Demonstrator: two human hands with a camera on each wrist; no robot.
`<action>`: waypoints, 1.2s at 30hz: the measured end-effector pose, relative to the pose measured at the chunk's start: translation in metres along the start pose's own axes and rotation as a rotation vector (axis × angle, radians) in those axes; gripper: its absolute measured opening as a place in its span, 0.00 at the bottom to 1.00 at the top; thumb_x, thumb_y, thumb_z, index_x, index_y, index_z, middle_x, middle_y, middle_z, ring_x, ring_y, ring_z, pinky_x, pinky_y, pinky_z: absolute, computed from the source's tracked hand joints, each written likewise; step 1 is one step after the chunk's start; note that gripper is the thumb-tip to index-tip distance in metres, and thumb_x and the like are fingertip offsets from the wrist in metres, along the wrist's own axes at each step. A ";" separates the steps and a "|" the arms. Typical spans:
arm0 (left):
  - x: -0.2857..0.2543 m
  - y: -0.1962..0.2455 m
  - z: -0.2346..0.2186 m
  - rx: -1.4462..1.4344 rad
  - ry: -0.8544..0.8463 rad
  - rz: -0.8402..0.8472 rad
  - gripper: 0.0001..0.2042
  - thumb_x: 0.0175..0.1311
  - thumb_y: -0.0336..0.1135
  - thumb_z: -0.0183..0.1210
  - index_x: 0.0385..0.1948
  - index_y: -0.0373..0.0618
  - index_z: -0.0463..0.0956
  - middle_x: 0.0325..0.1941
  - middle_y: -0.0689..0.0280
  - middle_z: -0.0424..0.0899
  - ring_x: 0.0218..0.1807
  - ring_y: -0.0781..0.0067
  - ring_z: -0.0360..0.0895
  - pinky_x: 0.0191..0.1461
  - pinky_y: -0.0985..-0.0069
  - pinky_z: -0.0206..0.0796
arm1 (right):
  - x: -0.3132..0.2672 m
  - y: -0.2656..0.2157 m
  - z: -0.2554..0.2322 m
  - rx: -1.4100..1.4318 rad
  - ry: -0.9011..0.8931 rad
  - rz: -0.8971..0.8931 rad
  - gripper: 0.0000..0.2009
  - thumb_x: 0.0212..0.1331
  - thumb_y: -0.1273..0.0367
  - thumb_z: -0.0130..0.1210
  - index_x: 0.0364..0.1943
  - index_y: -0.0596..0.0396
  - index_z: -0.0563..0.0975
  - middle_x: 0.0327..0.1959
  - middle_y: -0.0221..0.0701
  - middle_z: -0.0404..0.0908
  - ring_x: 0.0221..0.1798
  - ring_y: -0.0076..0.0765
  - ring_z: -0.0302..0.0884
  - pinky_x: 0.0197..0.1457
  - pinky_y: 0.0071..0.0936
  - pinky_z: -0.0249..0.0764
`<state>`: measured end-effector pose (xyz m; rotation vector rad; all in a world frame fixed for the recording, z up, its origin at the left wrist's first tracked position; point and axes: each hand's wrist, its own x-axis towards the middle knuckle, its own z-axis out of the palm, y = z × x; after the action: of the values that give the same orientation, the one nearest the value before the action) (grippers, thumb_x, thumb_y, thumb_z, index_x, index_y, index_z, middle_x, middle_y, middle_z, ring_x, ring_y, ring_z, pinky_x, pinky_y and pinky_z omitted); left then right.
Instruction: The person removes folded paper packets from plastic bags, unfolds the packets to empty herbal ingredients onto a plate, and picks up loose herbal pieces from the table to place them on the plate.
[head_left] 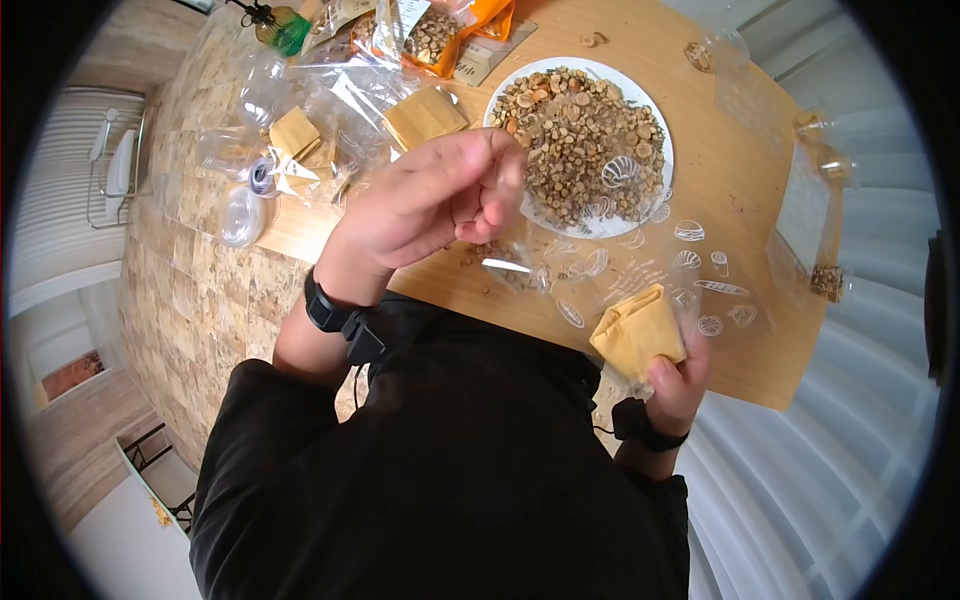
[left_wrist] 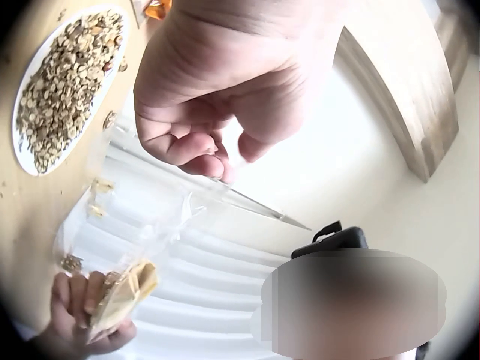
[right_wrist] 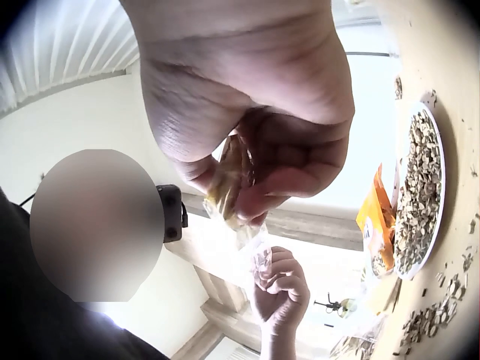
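1. The right hand (head_left: 680,375) has a narrow grip, thumb and fingers pinching a folded tan packet (head_left: 640,335) and the clear bag (head_left: 720,290) around it.
2. The left hand (head_left: 430,200) is raised well to the left of that grip, its fingers curled; whether it pinches any clear film, I cannot tell.
3. Beyond the grip and to its left, a white plate (head_left: 643,95) holds a heap of mixed dried bits (head_left: 560,140), and part of the bag reaches toward its near rim.
4. Farther beyond the left hand, an orange bag (head_left: 497,22) with a see-through part contains more dried slices.
5. To the left of the left hand lies a clear tub (head_left: 243,218).
6. In the head view the packet looks almost square, so its long axis is unclear; in the left wrist view it slants up and away from the gripping fingers.
7. The packet is soft, matte and creased; the bag is thin, glossy film with white food drawings.
8. Loose bits (right_wrist: 431,322) lie on the smooth wooden table (head_left: 710,150) near the plate.
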<state>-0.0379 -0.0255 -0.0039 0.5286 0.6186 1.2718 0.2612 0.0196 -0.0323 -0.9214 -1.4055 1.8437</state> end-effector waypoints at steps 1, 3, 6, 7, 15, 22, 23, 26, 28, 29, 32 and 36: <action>0.000 0.000 0.005 0.024 0.095 0.037 0.15 0.63 0.46 0.55 0.30 0.43 0.67 0.22 0.71 0.68 0.25 0.84 0.63 0.28 0.84 0.56 | 0.001 -0.002 0.002 -0.028 0.018 -0.008 0.16 0.40 0.71 0.55 0.37 0.65 0.73 0.30 0.28 0.73 0.31 0.19 0.66 0.35 0.18 0.64; -0.002 0.000 0.013 0.297 0.135 0.118 0.15 0.63 0.45 0.55 0.30 0.42 0.68 0.23 0.71 0.70 0.26 0.85 0.65 0.29 0.84 0.57 | 0.002 0.001 -0.002 -0.102 -0.005 -0.043 0.17 0.41 0.72 0.55 0.38 0.66 0.73 0.31 0.29 0.73 0.32 0.20 0.67 0.37 0.19 0.65; -0.006 -0.008 0.020 0.646 0.188 0.274 0.11 0.63 0.39 0.56 0.29 0.40 0.70 0.26 0.71 0.73 0.30 0.86 0.69 0.32 0.85 0.59 | 0.002 0.003 0.000 -0.226 -0.011 -0.084 0.17 0.42 0.73 0.54 0.41 0.66 0.72 0.33 0.30 0.74 0.33 0.21 0.69 0.39 0.20 0.67; -0.007 -0.003 0.023 0.880 0.216 0.205 0.09 0.62 0.36 0.56 0.29 0.40 0.70 0.26 0.71 0.73 0.30 0.86 0.69 0.33 0.85 0.60 | 0.002 0.003 0.001 -0.277 0.008 -0.092 0.18 0.43 0.73 0.54 0.42 0.66 0.72 0.33 0.31 0.74 0.34 0.21 0.69 0.40 0.21 0.67; -0.010 -0.006 0.009 0.622 0.113 0.073 0.12 0.61 0.38 0.58 0.26 0.40 0.69 0.22 0.69 0.73 0.24 0.83 0.68 0.28 0.84 0.59 | 0.000 -0.002 -0.001 -0.101 0.127 0.032 0.19 0.40 0.73 0.53 0.41 0.65 0.72 0.34 0.28 0.74 0.34 0.22 0.69 0.40 0.19 0.66; -0.010 0.005 -0.021 0.444 -0.096 -0.001 0.21 0.59 0.53 0.57 0.26 0.42 0.67 0.21 0.67 0.72 0.23 0.83 0.66 0.25 0.86 0.54 | 0.002 -0.002 -0.006 -0.042 0.182 0.029 0.22 0.35 0.65 0.55 0.38 0.64 0.74 0.31 0.27 0.74 0.34 0.21 0.68 0.39 0.19 0.65; -0.009 0.005 -0.020 0.443 -0.099 -0.002 0.21 0.59 0.53 0.57 0.26 0.42 0.67 0.21 0.67 0.72 0.23 0.83 0.66 0.25 0.86 0.54 | 0.004 -0.002 -0.006 -0.042 0.184 0.028 0.22 0.35 0.65 0.55 0.38 0.64 0.74 0.31 0.27 0.74 0.34 0.21 0.68 0.39 0.19 0.65; -0.007 0.006 -0.017 0.261 0.029 0.088 0.23 0.60 0.54 0.55 0.37 0.39 0.68 0.25 0.66 0.73 0.26 0.82 0.68 0.27 0.86 0.55 | 0.008 -0.001 -0.007 -0.007 0.171 0.031 0.21 0.35 0.66 0.55 0.38 0.64 0.74 0.31 0.27 0.74 0.34 0.21 0.68 0.39 0.18 0.64; -0.010 0.001 -0.010 0.524 0.064 0.122 0.25 0.59 0.48 0.59 0.48 0.37 0.64 0.29 0.67 0.73 0.28 0.82 0.69 0.29 0.87 0.57 | 0.008 0.004 -0.010 -0.051 0.121 -0.021 0.21 0.38 0.66 0.55 0.40 0.64 0.73 0.32 0.27 0.74 0.34 0.20 0.68 0.39 0.18 0.64; -0.010 -0.002 0.001 0.585 0.082 0.136 0.21 0.57 0.37 0.62 0.48 0.38 0.66 0.29 0.69 0.74 0.29 0.83 0.69 0.32 0.87 0.60 | 0.008 0.004 -0.010 -0.051 0.121 -0.020 0.21 0.38 0.66 0.55 0.40 0.64 0.73 0.32 0.27 0.74 0.34 0.20 0.68 0.39 0.18 0.64; -0.014 0.005 -0.005 0.742 0.226 0.073 0.15 0.56 0.27 0.61 0.45 0.39 0.69 0.30 0.71 0.74 0.30 0.85 0.69 0.36 0.87 0.62 | 0.007 0.003 -0.011 -0.019 0.090 0.016 0.20 0.41 0.67 0.55 0.41 0.64 0.73 0.33 0.27 0.74 0.34 0.19 0.68 0.39 0.17 0.64; -0.015 0.010 -0.009 0.824 0.475 0.236 0.08 0.60 0.26 0.58 0.40 0.39 0.72 0.27 0.74 0.74 0.32 0.88 0.69 0.37 0.88 0.62 | 0.007 0.000 -0.013 -0.050 0.064 0.009 0.18 0.44 0.71 0.54 0.43 0.64 0.73 0.35 0.27 0.74 0.35 0.19 0.68 0.39 0.18 0.65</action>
<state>-0.0535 -0.0380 -0.0020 1.0030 1.5431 1.3440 0.2679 0.0318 -0.0355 -1.0043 -1.4166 1.7770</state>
